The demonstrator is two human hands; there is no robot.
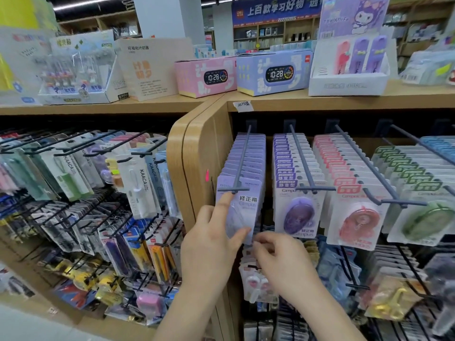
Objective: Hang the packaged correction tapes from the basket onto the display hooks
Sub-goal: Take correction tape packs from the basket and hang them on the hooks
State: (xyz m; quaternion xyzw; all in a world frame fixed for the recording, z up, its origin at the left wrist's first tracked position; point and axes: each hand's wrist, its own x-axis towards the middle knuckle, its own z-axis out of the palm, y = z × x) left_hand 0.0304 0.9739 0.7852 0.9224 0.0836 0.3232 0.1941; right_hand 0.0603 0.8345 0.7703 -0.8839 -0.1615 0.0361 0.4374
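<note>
Gripping the lavender pack (242,212) mid-frame, the left hand (209,239) aims it at the hook (240,168) tip while the right hand (280,257) pinches its corner.

Left hand (211,242) raised, index straight, thumb pinching pack (243,207); right hand (283,260) just beside, fingers (264,240) curled.

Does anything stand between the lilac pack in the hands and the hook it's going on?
Nothing visible does. The left hand holds the lilac pack right at the hook tip, with the right hand at its lower corner. The row behind nearly fills the hook.
</note>
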